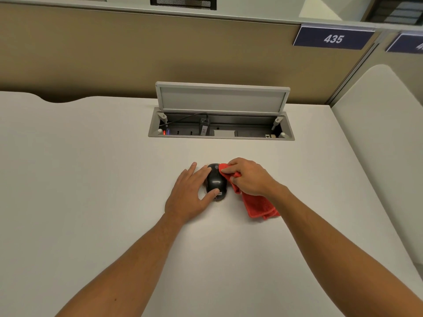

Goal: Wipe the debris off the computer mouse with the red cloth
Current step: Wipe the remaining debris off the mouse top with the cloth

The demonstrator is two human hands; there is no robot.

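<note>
A black computer mouse (215, 180) lies on the white desk (91, 179), near the middle. My left hand (191, 195) holds it from the left side, thumb on its near end and fingers along its left flank. My right hand (248, 177) grips a red cloth (256, 203) and presses a bunched corner of it against the mouse's far right side. The rest of the cloth trails on the desk behind that hand. Brownish debris (204, 186) shows on the desk at the mouse's left and near edges.
An open cable box (220, 128) with its lid raised is set into the desk beyond the mouse, holding sockets and a plugged-in adapter. A beige partition rises behind the desk, with a blue sign reading 435 (333, 37). A white divider (377, 133) stands at the right.
</note>
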